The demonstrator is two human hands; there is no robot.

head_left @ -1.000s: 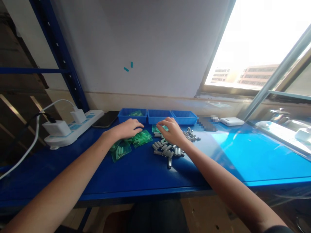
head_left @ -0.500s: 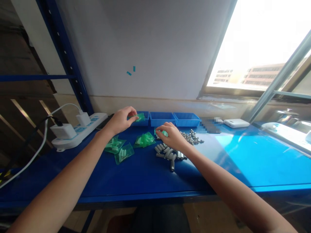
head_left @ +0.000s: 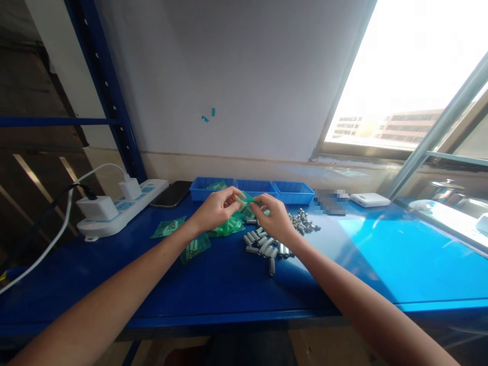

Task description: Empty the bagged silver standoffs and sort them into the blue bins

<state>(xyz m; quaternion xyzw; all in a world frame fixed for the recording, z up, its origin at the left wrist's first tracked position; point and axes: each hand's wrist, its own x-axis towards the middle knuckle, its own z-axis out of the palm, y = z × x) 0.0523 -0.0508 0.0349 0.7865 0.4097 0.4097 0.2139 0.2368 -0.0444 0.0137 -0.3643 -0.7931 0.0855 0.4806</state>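
Over the middle of the table, my left hand point(head_left: 218, 207) and my right hand point(head_left: 273, 213) pinch a small green plastic bag point(head_left: 248, 198) between them. Just below and left of it lies a heap of green bags point(head_left: 227, 226). More green bags with small metal parts inside, one at the left point(head_left: 170, 227) and one lower down point(head_left: 196, 247), lie partly behind my left forearm. Beneath my right hand are loose metal cylinders point(head_left: 265, 246), and smaller metal pieces point(head_left: 303, 221) are piled to its right.
Three blue bins stand along the wall: a left one point(head_left: 196, 192) with a green bag point(head_left: 217, 185) in it, a middle one point(head_left: 247, 186) and a right one point(head_left: 293, 193). A black phone point(head_left: 172, 194) and a white power strip point(head_left: 101, 229) sit left; a white box point(head_left: 369, 197) sits right.
My left hand has moved right and down from the left bin, where a green bag now lies. It now meets my right hand at the other green bag.
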